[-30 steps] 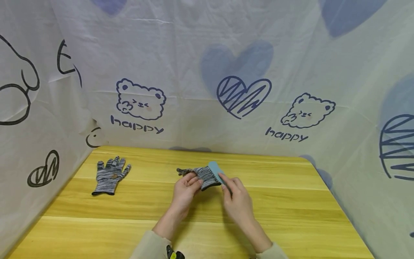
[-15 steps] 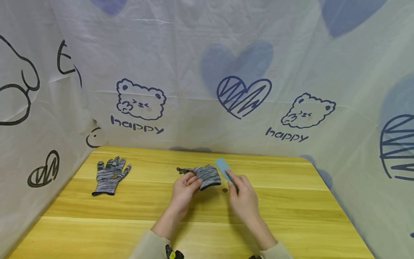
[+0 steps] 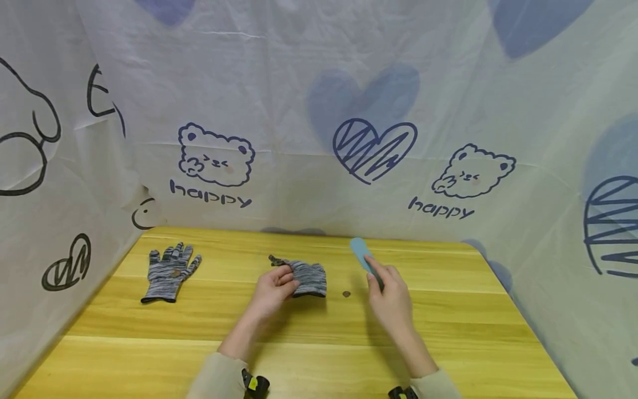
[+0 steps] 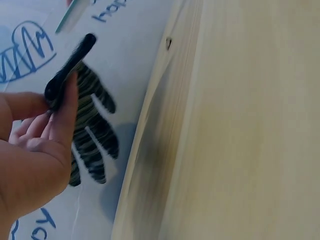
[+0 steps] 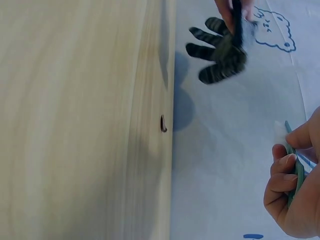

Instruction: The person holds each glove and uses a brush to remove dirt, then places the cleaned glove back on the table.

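Note:
My left hand (image 3: 271, 289) pinches a grey-and-black knit glove (image 3: 310, 279) between thumb and fingers, above the middle of the table. Its dark-edged cuff points right, and in the left wrist view the glove's fingers (image 4: 95, 142) hang down. To the right, my right hand (image 3: 392, 293) grips a light blue brush (image 3: 360, 252) by its handle, raised and apart from the glove. Pale bristles (image 5: 280, 132) show on the brush in the right wrist view. A small brown flake (image 3: 346, 293), like a bit of dry leaf, lies on the table between the hands.
A matching glove (image 3: 163, 281) lies flat at the table's left, fingers pointing away, with a brown bit (image 3: 176, 272) on it. The wood-grain table (image 3: 448, 332) meets a white printed cloth (image 3: 294, 188) at the back; cloth hangs on both sides too.
The brush has come off the glove's cuff and moved right, uncovering the brown flake on the table. My left hand has shifted left with the glove. The flat glove stays put.

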Tool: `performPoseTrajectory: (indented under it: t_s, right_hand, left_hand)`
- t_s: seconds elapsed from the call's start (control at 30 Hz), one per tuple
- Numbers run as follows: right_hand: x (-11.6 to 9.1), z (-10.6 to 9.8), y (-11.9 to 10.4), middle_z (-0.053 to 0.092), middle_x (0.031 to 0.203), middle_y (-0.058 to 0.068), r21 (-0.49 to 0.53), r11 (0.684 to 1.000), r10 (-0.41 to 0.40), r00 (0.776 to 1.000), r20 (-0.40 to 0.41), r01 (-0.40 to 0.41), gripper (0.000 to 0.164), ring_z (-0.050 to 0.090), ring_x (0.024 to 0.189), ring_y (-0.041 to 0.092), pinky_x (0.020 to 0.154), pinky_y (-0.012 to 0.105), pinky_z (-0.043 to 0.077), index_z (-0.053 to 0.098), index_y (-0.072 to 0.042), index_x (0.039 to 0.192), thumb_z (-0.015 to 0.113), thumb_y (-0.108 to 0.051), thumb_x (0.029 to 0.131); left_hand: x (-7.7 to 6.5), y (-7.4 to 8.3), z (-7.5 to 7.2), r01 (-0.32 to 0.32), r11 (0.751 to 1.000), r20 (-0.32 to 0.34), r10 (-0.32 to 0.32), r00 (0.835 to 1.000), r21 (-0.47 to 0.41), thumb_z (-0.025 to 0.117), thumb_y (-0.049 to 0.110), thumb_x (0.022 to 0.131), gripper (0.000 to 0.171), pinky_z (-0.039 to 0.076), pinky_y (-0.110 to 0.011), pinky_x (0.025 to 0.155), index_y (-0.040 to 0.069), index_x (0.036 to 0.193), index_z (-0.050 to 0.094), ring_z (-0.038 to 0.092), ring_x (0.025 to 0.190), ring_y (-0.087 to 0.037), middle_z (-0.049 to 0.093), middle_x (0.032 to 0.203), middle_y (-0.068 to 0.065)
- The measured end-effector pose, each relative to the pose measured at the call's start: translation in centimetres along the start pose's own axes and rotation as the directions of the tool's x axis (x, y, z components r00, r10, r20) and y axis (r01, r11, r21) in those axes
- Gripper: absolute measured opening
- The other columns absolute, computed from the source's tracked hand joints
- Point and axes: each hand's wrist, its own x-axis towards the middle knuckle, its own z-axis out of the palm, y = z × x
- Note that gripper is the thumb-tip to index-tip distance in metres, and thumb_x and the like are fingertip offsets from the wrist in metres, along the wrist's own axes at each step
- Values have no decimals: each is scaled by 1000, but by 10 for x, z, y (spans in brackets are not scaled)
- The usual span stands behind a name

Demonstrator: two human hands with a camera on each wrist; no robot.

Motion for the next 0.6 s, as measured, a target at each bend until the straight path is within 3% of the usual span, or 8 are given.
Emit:
performPoseTrajectory:
  t_s: [0.17, 0.43, 0.53, 0.6]
  right_hand:
    - [2, -3, 4, 68, 108, 12, -15, 999, 28, 1000, 10, -28, 43, 53, 73, 18, 57, 26, 43, 66, -16, 142, 66, -6, 101]
    - [2, -2, 3, 69, 109, 12, -19, 999, 28, 1000, 8, -28, 43, 55, 75, 20, 60, 28, 44, 66, -17, 142, 66, -5, 100]
    - [2, -2, 3, 69, 110, 13, -20, 999, 31, 999, 16, -31, 43, 55, 76, 20, 60, 29, 44, 66, -16, 142, 66, -5, 101]
    - [2, -2, 3, 69, 110, 13, -23, 999, 30, 999, 18, -29, 43, 55, 76, 21, 60, 29, 43, 66, -16, 143, 65, -4, 101]
  left_hand:
    - [1, -2, -14, 41, 992, 57, -48, 997, 122, 61, -5, 99, 54, 59, -46, 95, -17, 148, 43, 50, 136, -49, 50, 145, -38]
    - [2, -3, -27, 54, 973, 120, -83, 989, 225, 65, 0, 99, 51, 59, -47, 95, -21, 141, 48, 58, 128, -48, 57, 136, -38]
    - [2, -2, -32, 54, 956, 111, -90, 990, 289, 67, 4, 99, 34, 61, -37, 83, -18, 124, 63, 70, 103, -36, 72, 112, -28]
    - [2, -2, -35, 77, 942, 94, -114, 989, 326, 67, 9, 100, 21, 54, -30, 66, -12, 101, 69, 65, 77, -22, 70, 85, -13]
